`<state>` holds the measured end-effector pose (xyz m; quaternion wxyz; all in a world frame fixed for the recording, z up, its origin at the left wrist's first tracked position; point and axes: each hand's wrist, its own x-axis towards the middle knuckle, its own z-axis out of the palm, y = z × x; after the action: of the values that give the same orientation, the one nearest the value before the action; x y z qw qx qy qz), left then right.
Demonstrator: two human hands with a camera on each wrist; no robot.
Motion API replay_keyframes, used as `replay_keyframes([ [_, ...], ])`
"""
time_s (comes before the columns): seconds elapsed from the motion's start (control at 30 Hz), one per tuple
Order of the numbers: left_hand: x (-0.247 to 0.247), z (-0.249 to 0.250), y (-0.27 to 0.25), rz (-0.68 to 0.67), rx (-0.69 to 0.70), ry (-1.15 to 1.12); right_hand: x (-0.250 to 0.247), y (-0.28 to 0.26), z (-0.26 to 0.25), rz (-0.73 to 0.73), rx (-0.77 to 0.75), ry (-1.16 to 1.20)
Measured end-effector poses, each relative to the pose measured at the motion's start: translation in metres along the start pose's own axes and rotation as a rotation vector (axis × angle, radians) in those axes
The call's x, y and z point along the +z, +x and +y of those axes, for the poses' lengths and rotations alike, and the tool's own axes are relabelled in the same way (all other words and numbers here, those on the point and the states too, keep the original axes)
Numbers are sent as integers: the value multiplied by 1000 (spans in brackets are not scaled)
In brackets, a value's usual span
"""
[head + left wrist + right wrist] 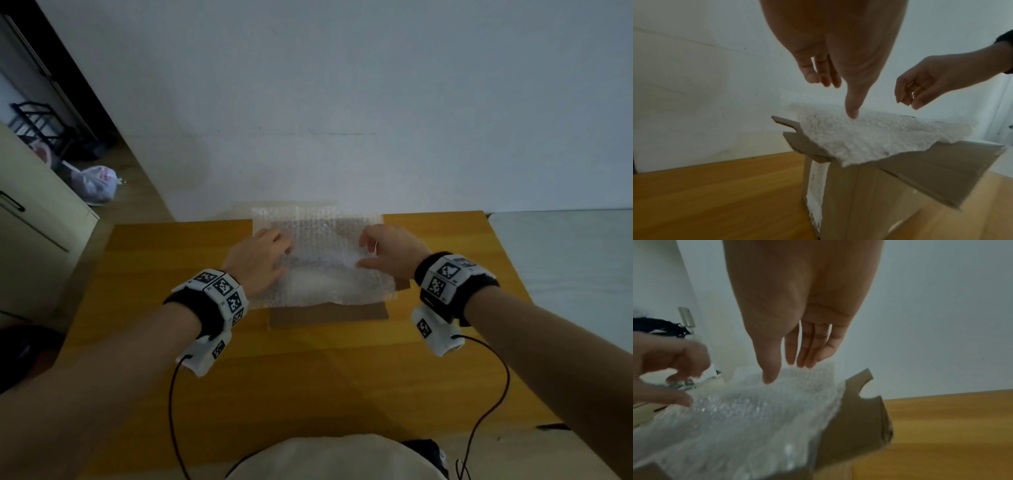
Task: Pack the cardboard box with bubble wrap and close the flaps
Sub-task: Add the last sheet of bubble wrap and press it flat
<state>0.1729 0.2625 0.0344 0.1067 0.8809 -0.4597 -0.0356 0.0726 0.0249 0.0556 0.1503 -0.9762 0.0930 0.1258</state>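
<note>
From the head cam: cardboard box (pixel 329 317) sits on the wooden table (pixel 308 377) up near the wall, flaps open, w/ a sheet of bubble wrap (pixel 322 260) draped right across the mouth and hanging over the edges, not pushed down inside yet. Left hand (pixel 260 260) lies over the wrap's left side, fingers fairly straight, prob. touching it; right hand (pixel 387 250) is over the right side, fingers loosely bent, holding nothing I can make out. A tied plastic bag (pixel 97 183) sits on the floor off to the left, by a cabinet (pixel 37 219). Left wrist cam: the left hand hangs above the box w/ fingers relaxed and spread, thumb (pixel 852 105) tip just at the wrap's surface; can't tell if it's actually pressing. Right hand opposite is loosely curled above the sheet, empty. Front flap (pixel 937 172) slopes outward and the side flap (pixel 803 142) sticks up beside the wrap. Right wrist cam: right hand's fingers (pixel 813 345) point down, straightish, tips right at the wrap; the notched right flap (pixel 861 402) stands just beside it. My read: the wrap is v. light, soft and springy, a bit slick, so it'll pop back up unless pressed flat w/ open palms in the middle, then tucked at the corners. Flaps are stiff-ish card, best taken at their free edges; the wrap's overhang could get caught under them.
</note>
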Motion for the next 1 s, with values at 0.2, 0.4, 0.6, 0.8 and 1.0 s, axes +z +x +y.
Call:
replay_keyframes([
  [0.2,8,13,-11,-273,179,-119,0,-4,-19,-317,-58,96],
  [0.4,12,18,-2,-555,21,-76,11,4,-28,-463,25,-38],
  [0.6,5,19,8,-749,-31,-99,17,0,-34,-590,49,-77],
  [0.8,-1,4,-2,-380,-83,-259,-6,3,-19,-427,24,73],
  [1.0,-7,-15,-6,-542,-42,-12,-5,0,-8,-406,6,-94],
])
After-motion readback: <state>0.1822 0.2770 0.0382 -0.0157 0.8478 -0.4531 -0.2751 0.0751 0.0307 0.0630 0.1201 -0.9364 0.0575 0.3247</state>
